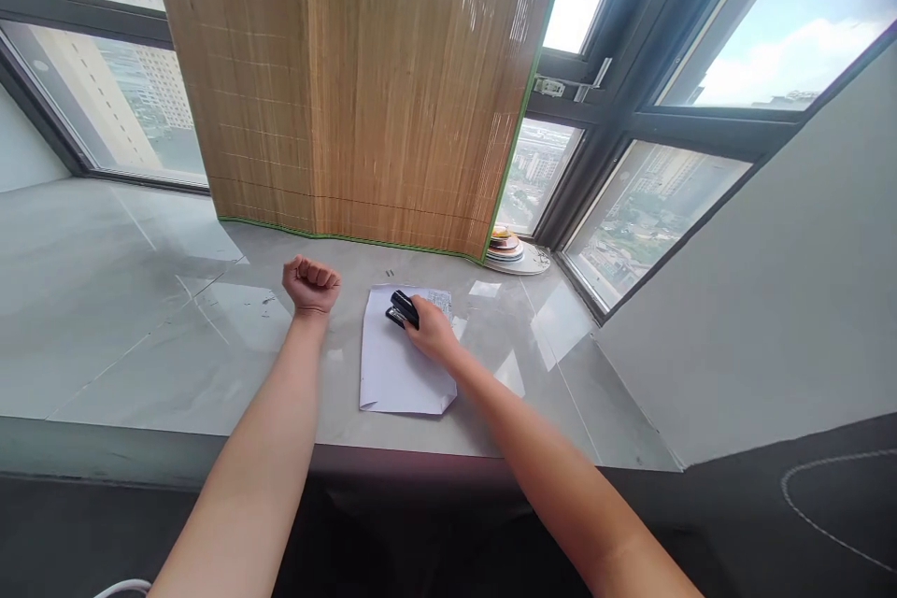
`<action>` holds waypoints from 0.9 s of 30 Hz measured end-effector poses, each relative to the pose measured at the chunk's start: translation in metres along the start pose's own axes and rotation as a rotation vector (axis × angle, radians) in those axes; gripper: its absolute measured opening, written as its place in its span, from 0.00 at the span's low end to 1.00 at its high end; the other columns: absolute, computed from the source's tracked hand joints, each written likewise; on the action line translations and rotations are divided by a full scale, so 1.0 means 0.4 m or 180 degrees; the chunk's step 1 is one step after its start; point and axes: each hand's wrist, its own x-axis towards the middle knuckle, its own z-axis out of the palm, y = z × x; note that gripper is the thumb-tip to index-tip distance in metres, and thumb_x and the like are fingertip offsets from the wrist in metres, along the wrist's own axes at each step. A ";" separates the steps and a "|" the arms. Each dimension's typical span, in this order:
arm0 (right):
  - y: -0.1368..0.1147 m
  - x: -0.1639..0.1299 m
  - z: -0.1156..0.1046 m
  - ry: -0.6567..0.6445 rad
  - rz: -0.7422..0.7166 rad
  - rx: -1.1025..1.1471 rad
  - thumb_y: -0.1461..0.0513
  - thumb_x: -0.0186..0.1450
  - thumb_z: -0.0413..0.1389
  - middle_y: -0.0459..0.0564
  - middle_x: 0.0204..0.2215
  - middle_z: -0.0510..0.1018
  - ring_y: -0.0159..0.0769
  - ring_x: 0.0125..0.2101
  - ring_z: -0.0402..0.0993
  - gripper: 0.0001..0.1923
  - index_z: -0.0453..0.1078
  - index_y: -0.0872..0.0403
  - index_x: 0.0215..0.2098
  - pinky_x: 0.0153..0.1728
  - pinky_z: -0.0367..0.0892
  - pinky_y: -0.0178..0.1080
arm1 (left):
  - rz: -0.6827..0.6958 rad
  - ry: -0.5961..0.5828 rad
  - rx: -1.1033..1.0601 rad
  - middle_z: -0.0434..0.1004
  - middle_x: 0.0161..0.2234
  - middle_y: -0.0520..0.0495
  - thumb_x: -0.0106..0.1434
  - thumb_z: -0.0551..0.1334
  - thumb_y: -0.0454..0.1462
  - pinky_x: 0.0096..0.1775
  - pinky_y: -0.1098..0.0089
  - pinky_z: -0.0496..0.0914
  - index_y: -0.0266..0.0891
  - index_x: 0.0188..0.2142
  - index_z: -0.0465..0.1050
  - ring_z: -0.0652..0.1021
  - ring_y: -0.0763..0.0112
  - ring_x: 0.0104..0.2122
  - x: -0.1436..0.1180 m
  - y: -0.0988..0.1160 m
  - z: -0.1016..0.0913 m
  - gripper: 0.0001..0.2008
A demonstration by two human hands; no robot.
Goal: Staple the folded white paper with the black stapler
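My right hand [432, 329] is wrapped round a black stapler [405, 307] above the upper part of the white paper [399, 374]. The stapler's front end points to the left, and its jaws stand apart. The paper lies on the grey tiled ledge, with a printed patch at its upper right and a folded lower right corner. To the left of the paper, my left hand [312, 284] is closed in a fist with the curled fingers showing; whatever it may hold is hidden. Two tiny dark pieces, perhaps staples [390, 273], lie just beyond the paper.
A bamboo blind [364, 93] hangs behind the glossy ledge [175, 355], its green-edged bottom near the surface. Stacked plates [505, 248] stand by the window corner on the right. Dark-framed windows [659, 206] and a white wall [757, 299] bound the ledge.
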 end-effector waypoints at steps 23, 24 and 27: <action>0.192 -0.172 -0.169 0.0478 -0.0214 0.0469 0.62 0.65 0.60 0.52 0.48 0.81 0.46 0.49 0.76 0.20 0.73 0.49 0.55 0.54 0.70 0.47 | -0.0183 -0.2229 0.6228 0.78 0.28 0.42 0.66 0.57 0.38 0.32 0.65 0.56 0.41 0.28 0.75 0.76 0.60 0.30 -0.163 -0.243 0.152 0.11; 0.196 -0.170 -0.168 0.0512 -0.0231 0.0552 0.62 0.65 0.61 0.52 0.48 0.81 0.46 0.49 0.76 0.20 0.73 0.49 0.55 0.54 0.70 0.48 | -0.0182 -0.2179 0.6254 0.78 0.28 0.42 0.66 0.57 0.37 0.32 0.65 0.56 0.41 0.29 0.75 0.76 0.60 0.30 -0.165 -0.243 0.153 0.11; 0.207 -0.164 -0.162 0.0573 -0.0390 0.0763 0.63 0.64 0.61 0.52 0.47 0.81 0.46 0.48 0.76 0.19 0.75 0.49 0.54 0.53 0.70 0.48 | -0.0172 -0.2027 0.6325 0.77 0.27 0.43 0.67 0.56 0.37 0.32 0.65 0.56 0.41 0.28 0.75 0.76 0.61 0.29 -0.177 -0.239 0.158 0.13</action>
